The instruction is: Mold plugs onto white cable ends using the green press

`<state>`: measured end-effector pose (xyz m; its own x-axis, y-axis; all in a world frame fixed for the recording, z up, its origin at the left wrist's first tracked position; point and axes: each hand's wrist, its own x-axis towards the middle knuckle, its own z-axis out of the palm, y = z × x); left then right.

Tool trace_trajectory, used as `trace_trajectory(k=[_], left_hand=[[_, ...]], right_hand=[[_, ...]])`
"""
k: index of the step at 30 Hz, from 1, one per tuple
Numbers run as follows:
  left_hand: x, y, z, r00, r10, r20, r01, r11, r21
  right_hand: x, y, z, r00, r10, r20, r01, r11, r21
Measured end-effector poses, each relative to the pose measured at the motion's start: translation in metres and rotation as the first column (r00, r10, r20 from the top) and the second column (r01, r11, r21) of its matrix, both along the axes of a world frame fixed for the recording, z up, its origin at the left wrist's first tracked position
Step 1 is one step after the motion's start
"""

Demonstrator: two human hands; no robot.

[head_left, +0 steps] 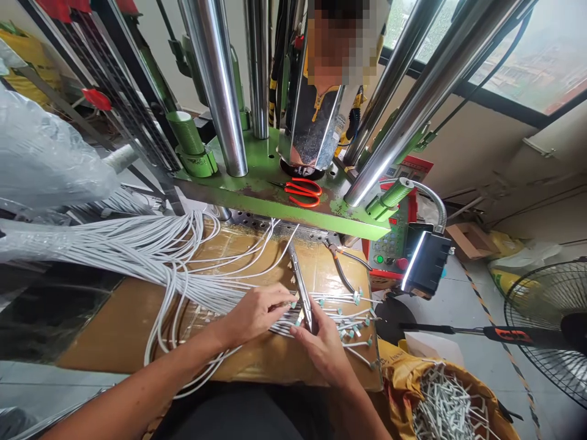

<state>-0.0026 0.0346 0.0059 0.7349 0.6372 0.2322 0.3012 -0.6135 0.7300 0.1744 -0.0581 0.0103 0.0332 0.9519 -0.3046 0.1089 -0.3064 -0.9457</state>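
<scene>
My right hand grips the near end of a slim metal bar, which points away toward the machine. My left hand is closed in a pinch beside the bar, with a small teal-and-white piece at its fingertips, too small to make out fully. Under both hands runs a thick bundle of light grey cables across a cardboard sheet. Many cable ends with teal tips lie fanned out to the right of my right hand. A few cables reach up to the perforated metal bed below the green plate.
Orange-handled scissors lie on the green machine plate between steel columns. Pliers rest on the cardboard. Rightward are a lit lamp, a control panel, a fan and a yellow sack of scraps.
</scene>
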Motion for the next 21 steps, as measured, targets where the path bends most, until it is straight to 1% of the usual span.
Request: trace_trajectory(k=[1, 3, 6, 7, 8, 12, 14, 15, 16, 17, 18, 19, 20, 21], left_hand=[[-0.001, 0.002, 0.002, 0.999, 0.032, -0.009, -0.033, 0.994, -0.102], [-0.004, 0.005, 0.005, 0.991, 0.130, -0.015, -0.129, 0.952, -0.278], [-0.010, 0.009, 0.008, 0.945, 0.327, 0.013, -0.283, 0.836, -0.469], [-0.012, 0.010, 0.007, 0.931, 0.365, 0.021, -0.303, 0.803, -0.514], [-0.013, 0.010, 0.006, 0.926, 0.377, 0.027, -0.301, 0.779, -0.551], [-0.012, 0.010, 0.003, 0.917, 0.395, 0.061, -0.259, 0.705, -0.660], [-0.009, 0.008, 0.003, 0.896, 0.440, 0.062, -0.283, 0.672, -0.684], [-0.007, 0.007, 0.003, 0.888, 0.456, 0.054, -0.306, 0.674, -0.672], [-0.006, 0.007, 0.004, 0.887, 0.460, 0.038, -0.332, 0.694, -0.639], [-0.005, 0.007, 0.003, 0.895, 0.446, 0.023, -0.352, 0.734, -0.580], [-0.005, 0.008, 0.002, 0.912, 0.411, 0.014, -0.350, 0.793, -0.498], [-0.005, 0.009, 0.001, 0.934, 0.357, 0.014, -0.322, 0.860, -0.397], [-0.006, 0.010, -0.001, 0.958, 0.287, 0.020, -0.270, 0.920, -0.283], [-0.006, 0.012, -0.004, 0.976, 0.216, 0.032, -0.208, 0.964, -0.167]], right_hand=[[0.000, 0.000, 0.001, 1.000, -0.001, -0.022, 0.001, 1.000, -0.007], [0.000, 0.000, 0.002, 0.998, -0.009, -0.057, 0.008, 1.000, -0.025], [0.001, -0.001, 0.001, 0.996, -0.021, -0.089, 0.016, 0.998, -0.054], [0.001, -0.001, 0.000, 0.995, -0.022, -0.096, 0.016, 0.998, -0.063], [0.001, -0.002, -0.002, 0.994, -0.022, -0.103, 0.015, 0.997, -0.070], [0.003, -0.003, -0.010, 0.992, -0.031, -0.122, 0.020, 0.996, -0.090], [0.004, -0.004, -0.013, 0.991, -0.039, -0.125, 0.027, 0.994, -0.102], [0.004, -0.004, -0.014, 0.991, -0.044, -0.125, 0.030, 0.994, -0.106], [0.004, -0.004, -0.015, 0.991, -0.045, -0.125, 0.032, 0.994, -0.107], [0.004, -0.004, -0.015, 0.991, -0.048, -0.124, 0.034, 0.994, -0.107], [0.004, -0.004, -0.014, 0.991, -0.050, -0.125, 0.036, 0.993, -0.108], [0.004, -0.004, -0.014, 0.990, -0.052, -0.128, 0.039, 0.993, -0.108], [0.004, -0.004, -0.014, 0.990, -0.054, -0.132, 0.040, 0.993, -0.108], [0.004, -0.004, -0.013, 0.989, -0.053, -0.135, 0.039, 0.994, -0.107]])
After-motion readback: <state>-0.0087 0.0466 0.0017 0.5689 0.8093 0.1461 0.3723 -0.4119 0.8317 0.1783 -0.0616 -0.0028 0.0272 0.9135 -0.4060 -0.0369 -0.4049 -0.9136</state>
